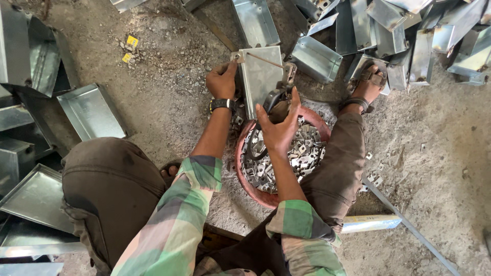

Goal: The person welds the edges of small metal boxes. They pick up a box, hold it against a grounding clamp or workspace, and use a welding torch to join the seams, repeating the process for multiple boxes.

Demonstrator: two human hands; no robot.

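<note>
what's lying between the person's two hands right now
In the head view, a shiny rectangular sheet-metal tray stands between them: the left hand grips its left edge, and the right hand is at its lower right, above the round reddish bowl of small metal brackets.

A bowl (245, 176) of small metal bits (307, 153) sits in the middle. A metal box (262, 76) lies behind it. More boxes (409, 41) lie far right.

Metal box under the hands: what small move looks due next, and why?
Probably press the tool's handle down. The left hand steadies the metal box by its edge, the right hand lies open on the handle, and a small bracket sits at the box's corner. The red bowl holds many more.
</note>
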